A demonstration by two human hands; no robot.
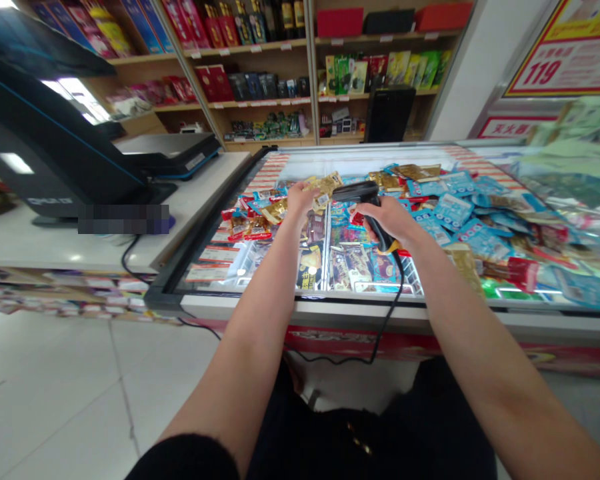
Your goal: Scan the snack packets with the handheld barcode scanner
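Observation:
My right hand (391, 219) is wrapped round the handle of a black barcode scanner (356, 192), its head turned to the left. A gold snack packet (329, 183) with a white label is pinched in my left hand (301, 199), just left of the scanner's head and close to it. Below both hands is a glass-topped chest freezer (311, 235). Piled on the glass are blue packets (453, 208) to the right of my right hand. Red and gold packets (253, 223) lie to the left of my left hand.
A black cable (380, 333) runs from the scanner down over the freezer's front edge. On the left counter (200, 200) stand a black checkout machine (80, 153) and a weighing scale (173, 150). Stocked shelves (260, 103) rise behind. Blurred packets (580, 147) pile up at right.

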